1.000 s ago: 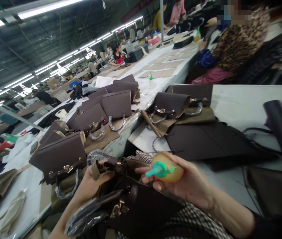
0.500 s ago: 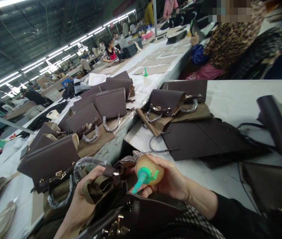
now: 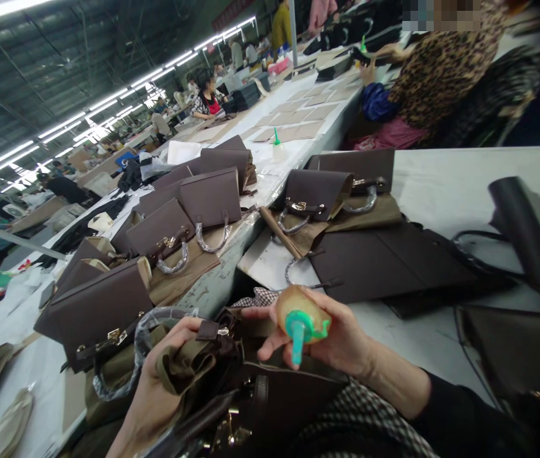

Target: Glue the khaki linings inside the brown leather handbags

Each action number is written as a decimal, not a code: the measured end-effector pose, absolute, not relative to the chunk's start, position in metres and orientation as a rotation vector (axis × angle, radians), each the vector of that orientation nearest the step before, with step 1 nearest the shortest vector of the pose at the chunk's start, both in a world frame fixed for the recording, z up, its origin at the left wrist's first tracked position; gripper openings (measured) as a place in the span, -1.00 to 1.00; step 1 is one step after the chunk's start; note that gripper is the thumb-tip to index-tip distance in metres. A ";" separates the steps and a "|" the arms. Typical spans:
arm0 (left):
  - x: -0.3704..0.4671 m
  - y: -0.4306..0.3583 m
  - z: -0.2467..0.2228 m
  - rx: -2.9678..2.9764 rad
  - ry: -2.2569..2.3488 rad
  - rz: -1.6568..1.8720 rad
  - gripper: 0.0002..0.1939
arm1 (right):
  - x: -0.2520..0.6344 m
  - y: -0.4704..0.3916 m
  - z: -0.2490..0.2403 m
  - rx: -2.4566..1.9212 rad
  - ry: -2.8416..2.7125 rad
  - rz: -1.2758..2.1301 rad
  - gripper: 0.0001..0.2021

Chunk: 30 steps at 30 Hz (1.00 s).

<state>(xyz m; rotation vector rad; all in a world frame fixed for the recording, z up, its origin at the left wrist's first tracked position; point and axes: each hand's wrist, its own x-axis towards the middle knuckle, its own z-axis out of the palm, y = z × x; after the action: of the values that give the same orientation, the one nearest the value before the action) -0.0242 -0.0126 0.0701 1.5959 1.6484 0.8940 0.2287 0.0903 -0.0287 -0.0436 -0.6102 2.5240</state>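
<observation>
My right hand is closed around a yellowish glue bottle with a green nozzle that tips downward. Its index finger reaches out to the left, beside the bottle. Below lies a dark brown handbag in my lap, with gold clasp hardware and its opening edge facing up. My left hand grips the bag's olive lining, which is bunched up near a short strap tab. A plastic-wrapped handle rises just behind that hand. Part of the left fingers is hidden by the fabric.
Several brown handbags with wrapped handles stand on the left table. On the right table lie more bags and a flat dark panel. Another glue bottle stands farther back. A co-worker in a patterned top sits at the upper right.
My right hand has moved the glue bottle slightly right, away from the bag's edge, and the nozzle now points straighter down. My left hand keeps its hold on the lining.
</observation>
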 end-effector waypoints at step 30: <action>-0.017 -0.005 0.055 1.673 1.529 0.873 -0.69 | 0.196 0.080 -0.005 -0.206 -0.726 2.408 -0.53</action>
<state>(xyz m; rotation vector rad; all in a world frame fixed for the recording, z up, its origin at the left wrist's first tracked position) -0.0171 -0.0055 0.0555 1.6728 1.5291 0.8735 0.1965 0.0804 -0.0047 -0.2059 -0.7261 2.4077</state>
